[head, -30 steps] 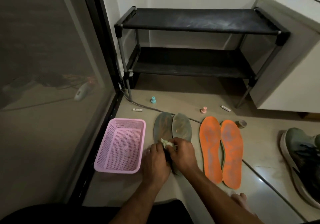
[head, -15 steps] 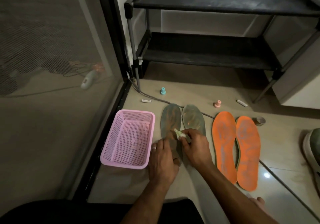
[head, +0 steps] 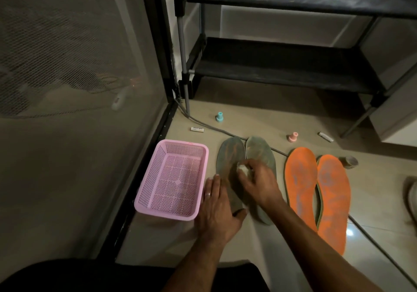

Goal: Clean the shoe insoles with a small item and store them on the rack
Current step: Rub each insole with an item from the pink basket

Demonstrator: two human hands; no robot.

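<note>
Left hand [head: 217, 208] lies flat, fingers spread and pointing far, palm pressing the near end of the left grey-green foam insole [head: 229, 170], thumb hooked round its heel, a ring on one finger; nothing is gripped, it just pins the insole to the beige tiled floor [head: 282, 235]. Right hand [head: 257, 182] comes in from the near right, knuckles up, fingers curled tight on a small whitish crumpled wad [head: 242, 169] set against the left insole's middle; whether the wad is cloth or paper is hard to tell. The right grey-green foam insole [head: 261, 154] lies touching its partner, its middle hidden under that hand; both are flat, foot-shaped, matte and smeared with dust. Right of them sits a pair of orange foam insoles [head: 316, 190], grey-blotched, side by side; left, just beside the left hand, a pink perforated plastic basket [head: 144, 203], rectangular with rounded corners. Far behind stands the black two-shelf rack [head: 282, 66] on grey metal posts, its right end cut off; both shelves look dusty.
</note>
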